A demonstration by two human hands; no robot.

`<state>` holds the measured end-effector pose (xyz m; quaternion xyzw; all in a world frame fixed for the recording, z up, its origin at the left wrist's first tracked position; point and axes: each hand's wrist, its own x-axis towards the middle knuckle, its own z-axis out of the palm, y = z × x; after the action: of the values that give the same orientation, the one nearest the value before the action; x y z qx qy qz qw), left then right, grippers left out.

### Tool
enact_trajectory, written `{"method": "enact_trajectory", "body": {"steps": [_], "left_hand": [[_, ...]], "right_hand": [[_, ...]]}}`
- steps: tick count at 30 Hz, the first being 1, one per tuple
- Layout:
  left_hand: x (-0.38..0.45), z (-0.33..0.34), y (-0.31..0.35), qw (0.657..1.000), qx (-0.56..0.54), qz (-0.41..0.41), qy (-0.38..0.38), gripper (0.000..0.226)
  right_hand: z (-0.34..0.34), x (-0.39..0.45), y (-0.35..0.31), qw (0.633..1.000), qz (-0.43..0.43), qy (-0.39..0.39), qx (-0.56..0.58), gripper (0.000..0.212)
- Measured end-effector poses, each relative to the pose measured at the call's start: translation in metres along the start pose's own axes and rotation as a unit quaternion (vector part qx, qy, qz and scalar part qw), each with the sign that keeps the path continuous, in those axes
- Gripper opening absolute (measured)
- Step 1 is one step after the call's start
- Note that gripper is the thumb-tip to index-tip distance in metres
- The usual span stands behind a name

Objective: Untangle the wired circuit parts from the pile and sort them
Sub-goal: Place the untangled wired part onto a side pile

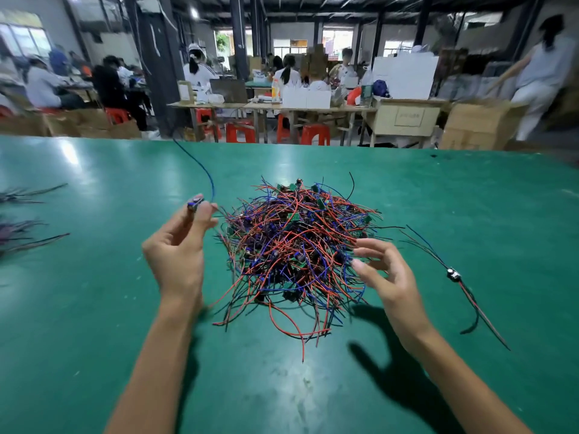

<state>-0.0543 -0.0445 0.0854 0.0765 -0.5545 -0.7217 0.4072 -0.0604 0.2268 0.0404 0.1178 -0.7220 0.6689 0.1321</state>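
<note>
We work a tangled heap of red, blue and black wired circuit parts on the green desk.
Our left hand pinches one blue-wired part left of the heap; our right hand hovers, fingers spread, at its right edge.

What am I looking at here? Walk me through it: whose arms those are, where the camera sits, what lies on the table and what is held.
No machine here: these are a person's two bare arms, filmed by one wide-angle camera worn on their head, looking forward and down. They work at a green-topped table in a busy workshop. In the middle lies a tangled pile of red, blue and black wires with small green circuit boards. The left hand pinches one small wired part at its fingertips, raised beside the pile; a long blue wire rises from it. The right hand holds nothing, fingers spread loosely at the pile's right edge. One separate wired part lies to the right, and blurred dark bundles of wires lie at the far left.
</note>
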Motion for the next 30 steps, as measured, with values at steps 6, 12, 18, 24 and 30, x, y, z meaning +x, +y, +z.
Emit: {"method": "enact_trajectory", "body": {"steps": [6,12,18,24,30], "left_hand": [[0.036,-0.078,-0.053,0.785,0.609,0.11,-0.045,0.033],[0.024,-0.087,-0.076,0.729,0.668,0.075,-0.132,0.042],[0.015,-0.09,-0.078,0.703,0.688,0.087,-0.161,0.039],[0.013,-0.087,-0.072,0.731,0.668,0.099,-0.097,0.027],[-0.03,-0.036,-0.039,0.851,0.41,0.275,-0.179,0.023]], "right_hand": [[0.009,-0.005,0.019,0.98,-0.024,-0.025,-0.194,0.032],[0.044,0.005,0.013,0.92,-0.127,0.01,-0.372,0.018],[0.068,0.016,0.023,0.879,-0.071,-0.026,-0.472,0.035],[0.055,0.009,0.021,0.955,-0.05,0.014,-0.291,0.011],[0.035,0.01,-0.001,0.998,0.021,-0.046,0.03,0.021]]}}
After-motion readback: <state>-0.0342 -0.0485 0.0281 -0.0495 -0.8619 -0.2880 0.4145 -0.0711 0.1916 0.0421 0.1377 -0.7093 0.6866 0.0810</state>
